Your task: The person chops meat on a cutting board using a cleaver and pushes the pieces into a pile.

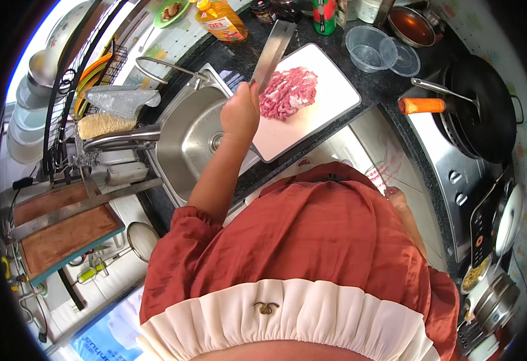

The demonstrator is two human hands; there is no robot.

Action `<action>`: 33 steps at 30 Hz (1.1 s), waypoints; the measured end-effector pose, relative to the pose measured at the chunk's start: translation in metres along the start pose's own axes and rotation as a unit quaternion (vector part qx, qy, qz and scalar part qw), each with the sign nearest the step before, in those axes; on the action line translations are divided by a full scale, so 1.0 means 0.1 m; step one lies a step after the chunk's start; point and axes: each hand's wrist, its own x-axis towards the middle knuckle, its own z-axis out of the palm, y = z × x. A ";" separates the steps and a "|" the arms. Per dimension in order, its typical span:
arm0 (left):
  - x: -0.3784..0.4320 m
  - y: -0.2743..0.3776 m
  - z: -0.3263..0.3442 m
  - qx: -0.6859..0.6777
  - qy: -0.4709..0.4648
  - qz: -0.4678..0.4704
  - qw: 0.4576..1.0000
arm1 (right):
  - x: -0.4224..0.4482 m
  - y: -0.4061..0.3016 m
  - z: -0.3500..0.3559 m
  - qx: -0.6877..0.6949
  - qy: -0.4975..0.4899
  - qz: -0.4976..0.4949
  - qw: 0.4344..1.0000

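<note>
My left hand [242, 110] grips a cleaver [273, 54], whose broad metal blade slants up over the far left part of a white cutting board [335, 90]. Beside the blade, a flattened heap of minced meat [290, 92], pink with pale fatty bits, lies on the board. The cleaver's handle is mostly hidden in my fist. Low at my right side is my right hand [395, 197], partly curled. A thin strip shows near its fingers, but whether they hold it is unclear.
A stainless steel sink [187, 131] with a faucet [123, 137] lies left of the board. Clear plastic tubs [367, 47] stand at the back right. A black wok [484, 108] with an orange handle sits on the gas stove [448, 180]. A yellow bottle [222, 22] stands behind.
</note>
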 end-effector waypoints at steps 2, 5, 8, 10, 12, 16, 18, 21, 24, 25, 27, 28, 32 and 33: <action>-0.15 -0.19 0.21 0.045 -0.078 -0.019 0.996 | 0.04 -0.11 -0.06 0.002 -0.010 -0.009 1.000; -0.09 -0.27 0.23 0.080 -0.136 -0.036 0.987 | 0.32 0.00 -0.07 0.068 -0.011 -0.006 0.998; -0.06 -0.07 0.00 0.059 -0.036 0.054 0.996 | 0.39 0.24 -0.09 0.079 -0.015 -0.018 0.997; -0.16 -0.13 0.07 0.028 0.003 0.040 0.999 | 0.41 0.19 -0.18 0.026 -0.019 -0.001 0.999; -0.26 -0.19 0.23 0.058 -0.074 0.013 0.995 | 0.41 0.19 -0.23 0.002 -0.012 0.046 0.999; -0.05 -0.05 0.11 0.098 -0.123 0.021 0.987 | 0.38 0.28 -0.23 0.099 0.019 0.039 0.994; 0.01 0.01 0.07 0.075 -0.044 0.026 0.996 | 0.35 0.36 -0.14 0.118 0.000 0.052 0.992; -0.06 -0.34 0.45 0.068 -0.051 0.055 0.995 | 0.28 0.31 -0.10 0.025 -0.016 0.015 0.999; 0.00 -0.26 0.34 0.111 -0.159 0.019 0.981 | 0.22 0.31 -0.04 0.052 0.004 0.027 0.998; 0.02 -0.17 0.19 0.099 -0.172 0.022 0.980 | 0.18 0.39 0.01 0.088 0.008 0.035 0.995; 0.15 -0.08 0.09 0.074 -0.105 0.033 0.991 | 0.03 0.30 0.03 0.069 0.005 0.034 0.997; 0.18 -0.05 0.08 0.037 -0.059 0.041 0.997 | -0.01 0.30 0.03 0.040 -0.003 0.050 0.998; 0.02 -0.30 0.42 0.092 -0.174 0.036 0.980 | -0.15 0.07 -0.02 0.000 0.009 0.071 0.997; 0.01 -0.28 0.40 0.091 -0.178 0.036 0.979 | -0.19 0.08 -0.02 0.018 0.023 0.077 0.997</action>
